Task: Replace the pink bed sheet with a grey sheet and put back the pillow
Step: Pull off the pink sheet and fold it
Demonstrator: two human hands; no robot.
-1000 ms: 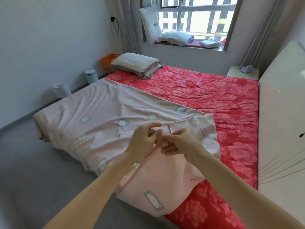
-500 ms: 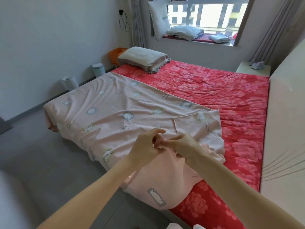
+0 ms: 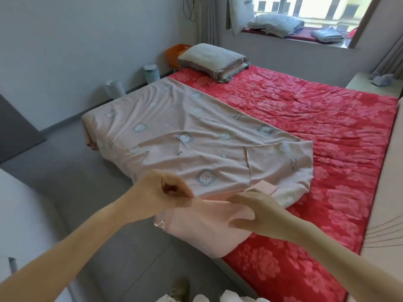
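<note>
red floral bed cover [image 3: 305,131] lying exposed over the larger part. pink sheet [image 3: 185,131] lying folded back along the wall side, its near corner being lifted, likely for stripping off. pillow [image 3: 211,58] sitting at the far corner, clear of the sheet. folded grey cloth [image 3: 275,23] waiting on the windowsill [image 3: 331,44], possibly the grey sheet. orange bin [image 3: 174,52] standing behind the pillow, contents hidden. left hand [image 3: 161,192] pinching the sheet's hem, fingers curled tight. right hand [image 3: 257,209] gripping a fold beside it.

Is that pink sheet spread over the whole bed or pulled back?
Pulled back: the pink sheet lies folded along one side, the red cover bare beside it. The left hand and right hand grip its near end.
</note>
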